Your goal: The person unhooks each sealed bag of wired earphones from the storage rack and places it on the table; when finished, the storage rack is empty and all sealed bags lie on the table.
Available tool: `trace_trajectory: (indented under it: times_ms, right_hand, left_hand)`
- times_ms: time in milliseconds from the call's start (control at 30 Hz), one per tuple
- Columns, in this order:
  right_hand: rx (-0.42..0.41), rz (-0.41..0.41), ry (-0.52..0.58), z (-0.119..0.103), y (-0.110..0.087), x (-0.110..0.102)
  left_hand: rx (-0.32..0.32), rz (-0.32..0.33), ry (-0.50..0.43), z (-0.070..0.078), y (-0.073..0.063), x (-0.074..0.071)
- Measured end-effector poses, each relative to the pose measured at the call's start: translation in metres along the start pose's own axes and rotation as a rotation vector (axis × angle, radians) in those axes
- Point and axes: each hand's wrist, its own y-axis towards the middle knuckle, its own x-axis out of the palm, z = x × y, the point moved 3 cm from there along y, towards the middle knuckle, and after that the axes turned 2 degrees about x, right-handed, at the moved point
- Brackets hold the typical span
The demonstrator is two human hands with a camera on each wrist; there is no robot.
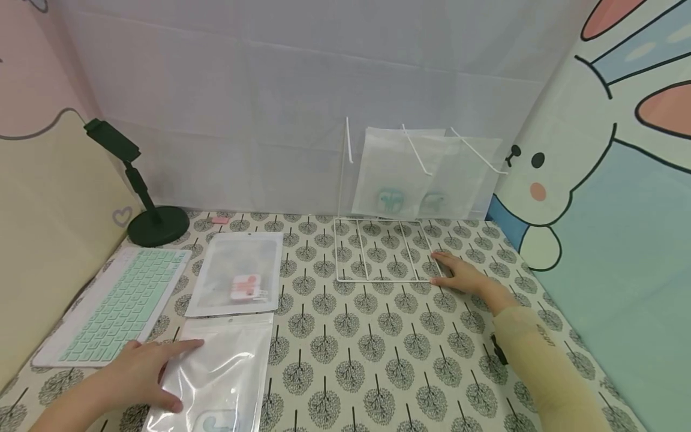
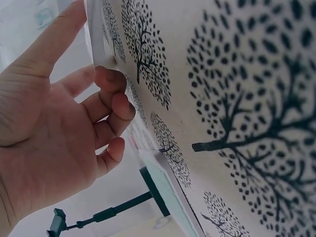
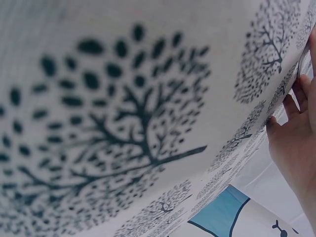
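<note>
My left hand (image 1: 129, 375) is at the left edge of a clear zip pouch (image 1: 216, 360) lying on the table. Its index finger and thumb are spread along that edge, and in the left wrist view the other fingers (image 2: 111, 101) bend loosely below. White earphones (image 1: 216, 421) show inside this pouch, cut off by the frame. Just beyond lies a frosted pouch (image 1: 229, 252) with a pink earphone set (image 1: 245, 287). My right hand (image 1: 461, 276) touches the right side of a white wire rack (image 1: 388, 281), thumb and fingers apart.
Two frosted pouches (image 1: 372, 168) with earphones hang from the rack's upper prongs (image 1: 415, 150). At the left are a green-keyed keyboard (image 1: 126, 306) and a dark green stand (image 1: 158, 227). A small pink item (image 1: 220, 221) lies near the back cloth (image 1: 243, 108).
</note>
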Motion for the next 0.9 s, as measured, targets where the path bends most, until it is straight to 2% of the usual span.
trace_trajectory:
  times_ms: [233, 367, 467, 633, 767, 900]
  right_hand:
    - [-0.004, 0.008, 0.01, 0.002, 0.001, 0.001]
    - [0.0, 0.011, 0.007, 0.003, 0.001, 0.002]
    - [-0.001, 0.013, 0.003, 0.004, 0.001, 0.002]
    - [0.003, 0.012, 0.006, 0.004, 0.0, 0.002]
    - [-0.002, 0.014, 0.001, 0.002, -0.001, 0.001]
    - [-0.008, 0.018, 0.003, 0.0, -0.001, 0.001]
  left_hand:
    - [-0.019, -0.039, 0.019, -0.001, 0.001, -0.003]
    - [-0.043, -0.057, 0.017, 0.002, 0.007, -0.013]
    - [-0.018, -0.027, 0.019, 0.007, 0.014, -0.029]
    - [0.042, 0.065, 0.07, 0.024, 0.033, -0.068]
    - [0.08, 0.144, 0.098, 0.041, 0.052, -0.097]
    - [0.142, 0.224, 0.066, 0.053, 0.075, -0.119]
